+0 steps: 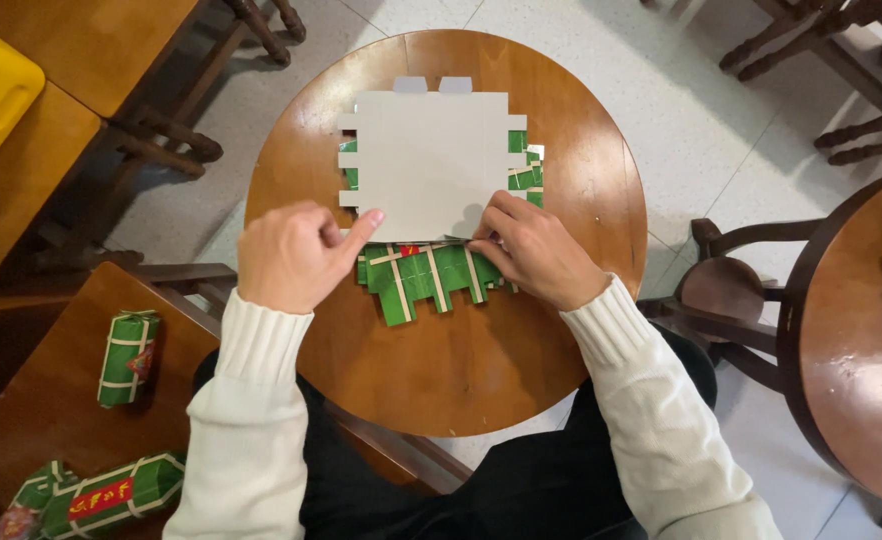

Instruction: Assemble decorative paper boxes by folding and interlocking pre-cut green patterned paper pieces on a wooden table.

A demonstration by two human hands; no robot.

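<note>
**Folding the green flap under both hands**

Pinching the flat carton's (431, 165) near edge, my right hand (536, 250) fingers are pressed together; my left hand (291, 255) is curled, thumb pressing its corner. It lies mid-table (461, 370), just beyond both hands.

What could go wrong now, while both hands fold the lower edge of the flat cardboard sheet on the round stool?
1. The cardboard sheet lies flat, pinned only along its lower edge by the left hand and right hand; it might slide on the glossy round stool.
2. The green printed flap could crease crookedly.
</note>
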